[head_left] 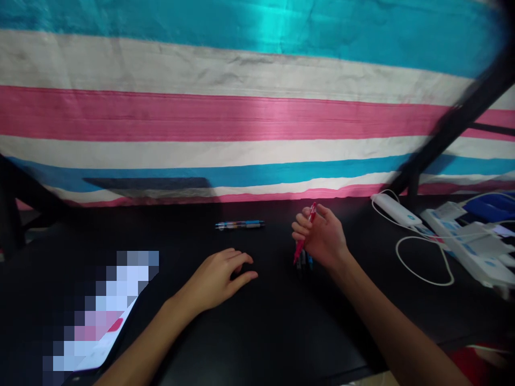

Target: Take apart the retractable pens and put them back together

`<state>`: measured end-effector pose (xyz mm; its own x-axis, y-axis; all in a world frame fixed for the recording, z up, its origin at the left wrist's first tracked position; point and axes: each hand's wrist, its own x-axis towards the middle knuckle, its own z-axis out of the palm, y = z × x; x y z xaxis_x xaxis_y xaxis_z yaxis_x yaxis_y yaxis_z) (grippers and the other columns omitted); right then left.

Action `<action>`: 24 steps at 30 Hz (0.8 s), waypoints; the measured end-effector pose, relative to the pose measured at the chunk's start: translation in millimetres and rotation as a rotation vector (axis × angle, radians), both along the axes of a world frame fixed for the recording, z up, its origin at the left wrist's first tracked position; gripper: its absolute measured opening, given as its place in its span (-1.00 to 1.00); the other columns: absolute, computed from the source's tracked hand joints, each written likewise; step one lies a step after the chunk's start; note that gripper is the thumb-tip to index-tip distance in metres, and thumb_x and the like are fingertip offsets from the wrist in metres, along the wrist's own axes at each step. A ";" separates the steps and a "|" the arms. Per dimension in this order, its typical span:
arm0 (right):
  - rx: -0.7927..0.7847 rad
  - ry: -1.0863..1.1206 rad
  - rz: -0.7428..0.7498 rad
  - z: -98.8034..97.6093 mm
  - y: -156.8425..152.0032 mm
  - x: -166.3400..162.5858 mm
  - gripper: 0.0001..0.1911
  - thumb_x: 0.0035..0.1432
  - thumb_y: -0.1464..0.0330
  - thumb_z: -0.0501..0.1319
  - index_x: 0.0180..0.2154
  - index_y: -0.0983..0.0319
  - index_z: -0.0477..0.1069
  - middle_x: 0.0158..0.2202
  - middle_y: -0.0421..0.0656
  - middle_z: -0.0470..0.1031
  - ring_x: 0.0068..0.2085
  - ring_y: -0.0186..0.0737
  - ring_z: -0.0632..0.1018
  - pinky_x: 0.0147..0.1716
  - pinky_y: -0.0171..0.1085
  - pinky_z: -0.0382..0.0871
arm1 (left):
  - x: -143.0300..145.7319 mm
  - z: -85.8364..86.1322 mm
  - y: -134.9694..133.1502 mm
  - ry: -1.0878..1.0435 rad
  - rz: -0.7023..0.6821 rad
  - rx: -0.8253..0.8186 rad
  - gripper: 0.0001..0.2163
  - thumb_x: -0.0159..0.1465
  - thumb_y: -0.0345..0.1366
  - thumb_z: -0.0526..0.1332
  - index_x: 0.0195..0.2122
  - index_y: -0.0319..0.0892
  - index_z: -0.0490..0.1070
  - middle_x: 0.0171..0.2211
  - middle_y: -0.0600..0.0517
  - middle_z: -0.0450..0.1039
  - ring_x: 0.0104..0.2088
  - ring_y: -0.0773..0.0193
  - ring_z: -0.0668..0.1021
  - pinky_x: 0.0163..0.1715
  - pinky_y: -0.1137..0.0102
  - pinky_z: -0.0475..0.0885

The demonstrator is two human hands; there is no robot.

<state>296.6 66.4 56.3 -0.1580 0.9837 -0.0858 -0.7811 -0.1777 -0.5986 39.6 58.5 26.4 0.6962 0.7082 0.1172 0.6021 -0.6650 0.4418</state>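
Observation:
My right hand [325, 236] grips a red pen [300, 251], tilted, with its clear upper end poking out between thumb and fingers. Just below that hand several more pens [303, 261], dark and blue, lie on the black table, partly hidden by the hand and the red pen. My left hand [221, 276] rests on the table with its fingers loosely curved and the thumb apart, holding nothing. Beyond the left hand, two or so pens [240, 225] with blue and grey parts lie side by side, pointing left to right.
A lit phone or tablet screen [96, 343], partly blurred out, lies at the left. On the right are a white power strip [466, 252], a white device [396, 209], looping white cables and a blue object [493, 206]. A striped sheet [241, 118] hangs behind the table [241, 343].

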 end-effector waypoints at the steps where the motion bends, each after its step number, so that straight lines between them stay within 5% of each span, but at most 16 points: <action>1: 0.008 -0.001 0.039 0.0 -0.8 1.1 -0.63 0.19 0.14 0.05 -0.55 0.22 0.23 -0.65 -0.30 0.07 -0.64 -0.41 0.13 -0.65 -0.37 0.03 | -0.2 -0.2 0.7 0.002 -0.001 -0.001 -0.73 0.33 -0.06 0.06 -0.13 -0.11 0.40 -0.43 0.06 0.35 -0.35 0.26 0.42 -0.34 0.41 0.30; 9: 0.004 -0.056 0.096 1.5 -3.5 5.7 -0.42 0.08 -0.10 0.06 -0.66 0.19 -0.02 -0.72 -0.35 -0.12 -0.67 -0.43 -0.09 -0.70 -0.34 -0.21 | 1.4 -3.2 1.6 0.009 0.005 0.001 -0.76 0.35 -0.11 0.04 -0.15 -0.09 0.40 -0.43 0.06 0.36 -0.35 0.27 0.43 -0.33 0.41 0.30; 16: -0.036 -0.074 0.057 3.9 -3.9 7.0 -0.56 0.08 0.19 0.06 -0.69 0.19 -0.08 -0.75 -0.36 -0.19 -0.69 -0.43 -0.13 -0.71 -0.33 -0.28 | 1.3 -2.5 2.5 0.020 0.005 0.005 -0.78 0.36 -0.14 0.04 -0.18 -0.09 0.41 -0.41 0.06 0.38 -0.32 0.25 0.44 -0.32 0.40 0.31; 21: -0.030 -0.054 0.084 3.2 -4.1 6.3 -0.49 0.06 0.01 0.07 -0.67 0.19 -0.04 -0.74 -0.36 -0.14 -0.68 -0.44 -0.11 -0.71 -0.34 -0.26 | 1.0 -2.9 2.4 0.012 -0.006 0.006 -0.79 0.36 -0.16 0.04 -0.18 -0.09 0.41 -0.40 0.06 0.40 -0.30 0.25 0.45 -0.31 0.40 0.31; 24: -0.040 -0.066 0.087 2.2 -3.0 6.4 -0.52 0.08 0.06 0.08 -0.67 0.19 -0.04 -0.74 -0.37 -0.15 -0.68 -0.44 -0.12 -0.71 -0.35 -0.27 | 1.1 -3.1 2.5 0.009 -0.003 0.011 -0.79 0.36 -0.16 0.05 -0.19 -0.09 0.42 -0.41 0.06 0.39 -0.31 0.25 0.45 -0.32 0.41 0.32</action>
